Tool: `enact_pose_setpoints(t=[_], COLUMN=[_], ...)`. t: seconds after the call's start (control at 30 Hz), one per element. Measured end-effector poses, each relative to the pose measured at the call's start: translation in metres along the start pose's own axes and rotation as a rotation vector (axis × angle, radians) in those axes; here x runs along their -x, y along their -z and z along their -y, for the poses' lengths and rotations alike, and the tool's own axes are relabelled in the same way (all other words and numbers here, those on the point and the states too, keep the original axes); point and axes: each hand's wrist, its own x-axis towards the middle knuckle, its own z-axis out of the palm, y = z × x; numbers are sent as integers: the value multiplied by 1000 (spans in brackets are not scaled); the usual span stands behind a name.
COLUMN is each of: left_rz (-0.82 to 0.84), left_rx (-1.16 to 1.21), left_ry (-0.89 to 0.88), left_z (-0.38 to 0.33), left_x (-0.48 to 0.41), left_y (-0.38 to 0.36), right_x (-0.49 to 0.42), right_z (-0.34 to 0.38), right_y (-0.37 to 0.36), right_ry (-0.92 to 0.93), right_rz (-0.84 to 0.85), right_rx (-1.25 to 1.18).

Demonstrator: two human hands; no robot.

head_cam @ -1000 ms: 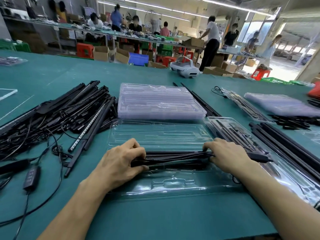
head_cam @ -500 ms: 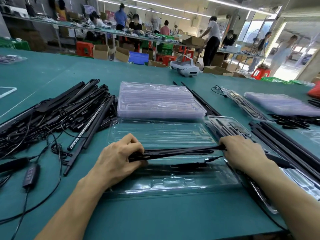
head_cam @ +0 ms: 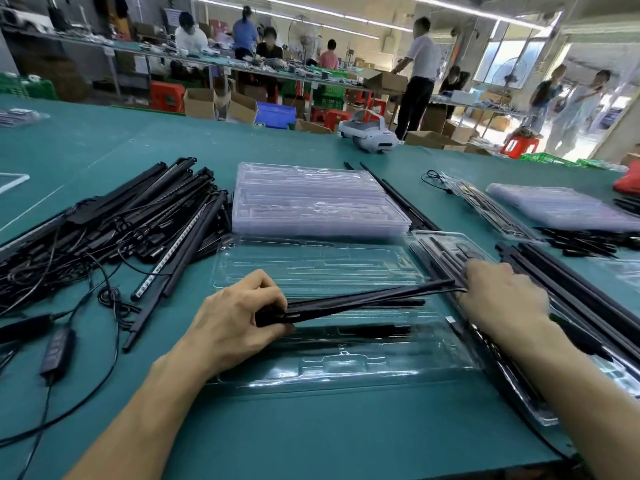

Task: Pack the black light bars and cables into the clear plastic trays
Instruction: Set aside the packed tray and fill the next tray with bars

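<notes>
**A:** Which step are you on?

**B:** Seating. Your left hand (head_cam: 239,320) curls round the left end of the light bars (head_cam: 367,301). Your right hand (head_cam: 502,299) grips the raised right end. The bundle slants over the open tray (head_cam: 311,268), not yet in its channels.

**A:** Next move?

**B:** I'd say lower your right end level, line up with a long channel and press in.

**A:** Room?

**B:** Tight. The tray stack (head_cam: 311,202) sits against the far rim and the loose pile (head_cam: 138,230) crowds your left. A filled tray (head_cam: 446,247) lies to your right. Bare table (head_cam: 311,438) lies toward you.
</notes>
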Motion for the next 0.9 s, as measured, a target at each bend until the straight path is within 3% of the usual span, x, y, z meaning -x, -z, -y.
enact_pose_setpoints(t=[0.3, 0.47, 0.67, 0.9], left_rz=[72, 86, 102, 53], left_rx=[-44, -63, -35, 46], left_ry=[-16, -9, -15, -67], left_z=[0, 3, 4, 2], left_x=[1, 1, 0, 0], left_y=[-1, 0, 0, -1], right_x=[-13, -10, 3, 13], right_z=[16, 9, 4, 3], right_y=[-9, -9, 0, -7], right_ry=[-181, 5, 428, 502], right_rz=[100, 170, 207, 215], right_rx=[-138, -183, -356, -352])
